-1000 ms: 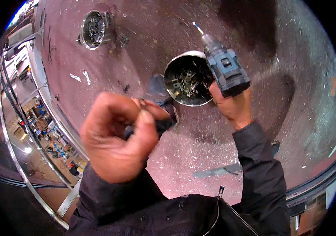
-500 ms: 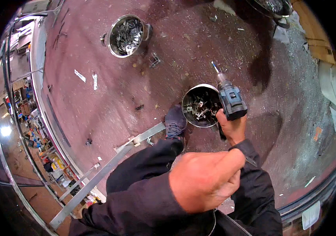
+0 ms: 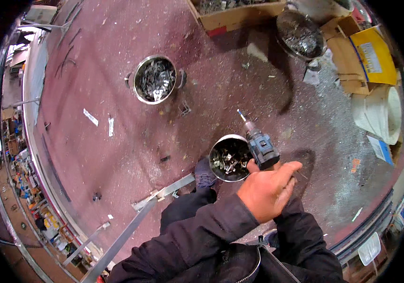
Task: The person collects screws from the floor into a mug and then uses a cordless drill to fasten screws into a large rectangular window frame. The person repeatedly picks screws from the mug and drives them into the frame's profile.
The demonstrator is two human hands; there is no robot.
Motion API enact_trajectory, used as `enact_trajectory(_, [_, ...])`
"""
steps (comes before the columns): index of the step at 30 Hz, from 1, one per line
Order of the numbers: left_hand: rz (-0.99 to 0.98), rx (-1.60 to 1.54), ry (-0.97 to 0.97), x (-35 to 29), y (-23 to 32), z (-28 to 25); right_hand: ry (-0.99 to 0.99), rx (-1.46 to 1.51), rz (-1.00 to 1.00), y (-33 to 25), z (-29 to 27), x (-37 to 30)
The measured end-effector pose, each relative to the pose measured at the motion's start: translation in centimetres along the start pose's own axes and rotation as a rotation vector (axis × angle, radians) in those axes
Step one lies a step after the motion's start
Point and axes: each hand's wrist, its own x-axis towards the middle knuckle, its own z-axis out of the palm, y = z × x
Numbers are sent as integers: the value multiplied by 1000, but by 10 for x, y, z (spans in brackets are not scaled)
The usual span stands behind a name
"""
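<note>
My right hand (image 3: 253, 166) grips a blue-grey cordless drill (image 3: 262, 147), its bit angled up and to the left. Only a little of that hand shows past the drill and my other hand. In front of the right wrist, my left hand (image 3: 269, 189) is closed, thumb and fingers drawn together toward the right. What it pinches, if anything, is too small to make out. Just left of the drill stands a round metal pot (image 3: 218, 176) holding small metal pieces (image 3: 232, 162). My shoe (image 3: 204, 173) is beside this pot.
A two-handled pot (image 3: 138, 94) of metal parts stands farther off on the reddish floor (image 3: 112, 160). A metal bar (image 3: 133, 231) lies at lower left. Far right are another filled pot (image 3: 301, 35), a cardboard box (image 3: 239, 19), a yellow box (image 3: 374, 56) and a white bucket (image 3: 381, 113).
My left hand has moved away from my chest, up beside the drill and right wrist. The view has shifted, bringing more of the far boxes in. The drill stays in my right hand.
</note>
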Motion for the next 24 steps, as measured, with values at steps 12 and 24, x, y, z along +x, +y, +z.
enact_trajectory(12, [-260,-1128,-3,39,5,-38,202,301,-122,-95,-23,-28])
enact_trajectory(24, [-373,-1224,29,-4,40,-84,155,409,-59,-124,-37,-63])
